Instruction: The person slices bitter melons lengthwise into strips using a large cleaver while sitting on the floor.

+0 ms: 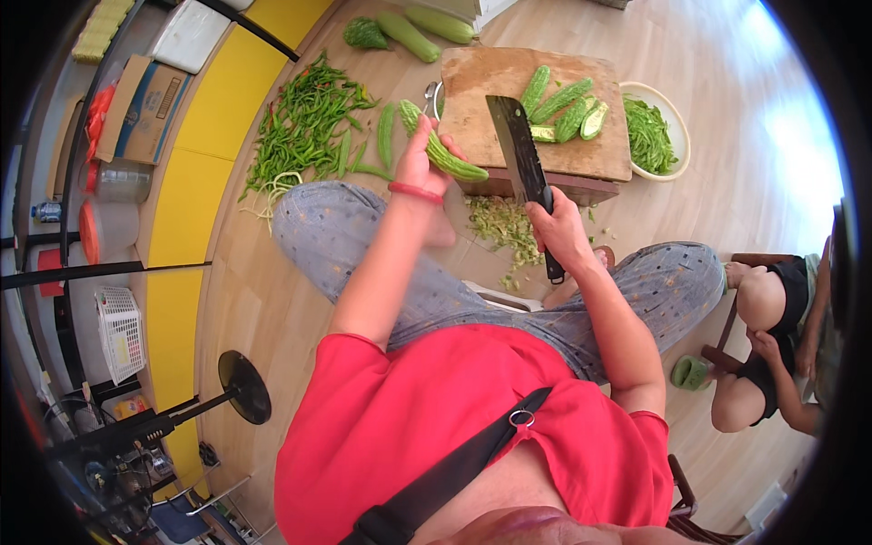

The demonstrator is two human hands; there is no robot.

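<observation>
Head view: left hand (420, 162) grips a bitter gourd (442, 150), right hand (559, 232) clenches a cleaver (520, 154).

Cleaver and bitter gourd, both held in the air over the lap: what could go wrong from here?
1. The cleaver blade hangs close to the left hand gripping the bitter gourd; a slip could cut fingers.
2. The right hand holds it above bare feet.
3. Scraps on the floor could be slippery.

Kitchen floor clutter beyond the chopping

A heap of green chillies (304, 127) lies on the wooden floor (727, 136) beside 2 whole cucumbers (422, 32); a cardboard box (141, 104), white basket (121, 331) and seated person (777, 354) sit apart.
</observation>
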